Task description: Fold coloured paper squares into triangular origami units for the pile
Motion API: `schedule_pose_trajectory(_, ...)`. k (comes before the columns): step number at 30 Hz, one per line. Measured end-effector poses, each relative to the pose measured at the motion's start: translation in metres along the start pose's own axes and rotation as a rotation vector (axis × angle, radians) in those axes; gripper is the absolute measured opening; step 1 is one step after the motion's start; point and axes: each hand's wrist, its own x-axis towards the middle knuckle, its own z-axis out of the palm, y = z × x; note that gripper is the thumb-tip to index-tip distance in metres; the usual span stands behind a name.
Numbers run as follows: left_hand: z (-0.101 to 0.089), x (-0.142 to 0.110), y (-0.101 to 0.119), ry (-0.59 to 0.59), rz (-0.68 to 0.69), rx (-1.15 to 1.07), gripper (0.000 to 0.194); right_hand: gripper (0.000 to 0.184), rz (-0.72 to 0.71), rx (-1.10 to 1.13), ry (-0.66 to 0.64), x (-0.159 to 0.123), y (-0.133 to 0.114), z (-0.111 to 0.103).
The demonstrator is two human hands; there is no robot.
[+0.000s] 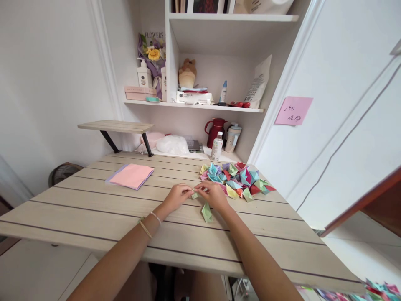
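Observation:
Above the middle of the wooden table [112, 225], my left hand [178, 195] and my right hand [214, 195] meet at the fingertips. Both pinch a small piece of green folded paper [194, 195], mostly covered by the fingers. Just below my right hand lies a light green folded paper piece [206, 212]. Past that hand, a pile of colourful folded paper pieces [232, 192] spreads toward the right edge. To the left of my hands is a stack of square paper [133, 175], pink on top with purple beneath.
A small raised shelf [115, 126] on black legs stands at the back left. Behind the pile are a plastic bottle [216, 147], a red jug [215, 130] and a tumbler [233, 138]. More folded paper [380, 288] lies low at the right.

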Motion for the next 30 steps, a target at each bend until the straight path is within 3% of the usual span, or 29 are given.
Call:
schedule_pose_trajectory(5,-0.0039,0.0009,0.0016,0.016,0.073,0.159,0.026,0.021,0.073,0.022,-0.017,0.0009,-0.0005,-0.0018)
schedule_pose_trajectory(15,-0.0046,0.0012,0.0026,0.079,0.107,0.191,0.025,0.024,0.195,0.108,-0.074,0.0002,-0.0005,-0.0006)
schedule_pose_trajectory(30,-0.0022,-0.0003,0.0012,0.061,0.051,0.195,0.02,0.018,0.202,0.178,-0.079,-0.001,-0.0046,0.0047)
